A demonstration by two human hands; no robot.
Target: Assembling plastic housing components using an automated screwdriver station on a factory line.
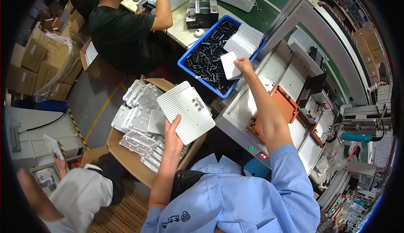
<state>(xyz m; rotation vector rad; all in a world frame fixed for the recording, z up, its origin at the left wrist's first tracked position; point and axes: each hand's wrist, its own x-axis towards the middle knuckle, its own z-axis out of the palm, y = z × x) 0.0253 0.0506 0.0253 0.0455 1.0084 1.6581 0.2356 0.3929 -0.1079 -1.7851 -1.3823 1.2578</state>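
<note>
Ribbed casing [185, 117]: we hold it tilted above the cardboard box [112, 143], its ribs and round brass-coloured connectors [196, 105] facing up.
Left grip [171, 134]: clamped on the casing's lower left edge, our thumb on the ribbed face and the other fingers mostly hidden beneath.
Right grip [243, 66]: pinched on the right edge of a flat white plate [229, 65], which we hold over the blue bin [210, 88].
Bin contents: we see loose black parts [208, 60] and, at the far right, a row of white plates [244, 39].
Box contents: pale metal casings [141, 117] lie piled together.
Desk [179, 27]: carries a black device [203, 18] near the bin.
Right side: an orange fixture [283, 105] lies beyond our right forearm.
</note>
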